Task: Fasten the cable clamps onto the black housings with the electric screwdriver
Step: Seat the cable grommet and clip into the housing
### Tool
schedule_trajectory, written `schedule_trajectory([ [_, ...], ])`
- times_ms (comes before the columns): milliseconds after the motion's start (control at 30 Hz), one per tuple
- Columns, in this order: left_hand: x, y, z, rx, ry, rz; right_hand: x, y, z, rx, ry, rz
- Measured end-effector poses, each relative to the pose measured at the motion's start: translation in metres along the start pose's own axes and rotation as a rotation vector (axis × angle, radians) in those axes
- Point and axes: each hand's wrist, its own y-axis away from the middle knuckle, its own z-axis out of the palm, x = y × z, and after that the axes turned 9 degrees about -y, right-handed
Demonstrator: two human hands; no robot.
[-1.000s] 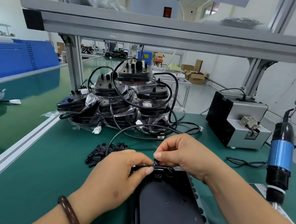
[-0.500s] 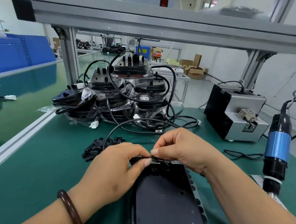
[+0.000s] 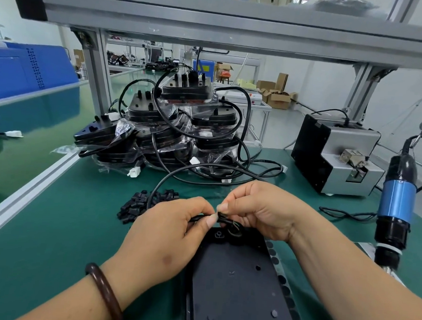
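a black housing [image 3: 238,281] lies flat on the green surface [image 3: 54,237] close to the person, its far end under both hands. the left hand [image 3: 167,233] reaches in from the lower left with a dark brown bangle [image 3: 105,291] on the wrist; its grip is pinched shut on the black cable [image 3: 165,179] just where the cable meets the housing's far edge. the right hand [image 3: 258,209] comes in from the right, thumb and forefinger closed on a small black cable clamp [image 3: 223,216] at the same spot, touching the cable and just above the housing's end. the two grips nearly meet fingertip to fingertip.

from the hands the cable loops up and away toward a stack of bagged black housings [image 3: 172,128] with tangled leads, standing at the far side of the surface. a loose pile of small black clamps [image 3: 139,202] lies on the surface just beyond the left hand. the electric screwdriver [image 3: 395,206], blue-bodied with a black nose, hangs upright at the right edge, untouched and apart from both hands. behind it, well to the right of the stack, sits a black and grey box-shaped machine [image 3: 332,156]. a grey aluminium frame [image 3: 212,20] spans overhead.
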Motion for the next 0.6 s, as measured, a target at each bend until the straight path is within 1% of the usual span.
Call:
schedule_trajectory([
  [333, 0.0005, 0.0018, -0.0002, 0.013, 0.001, -0.001, 0.0046, -0.0020, 0.0014, 0.109, 0.088, -0.086],
  [467, 0.0003, 0.0014, 0.0004, 0.009, 0.020, -0.002, 0.0036, -0.0004, 0.0024, 0.098, 0.100, -0.092],
  [600, -0.0014, 0.0015, 0.0010, 0.017, 0.026, 0.003, 0.0055, 0.0000, 0.0041, 0.140, 0.110, -0.137],
])
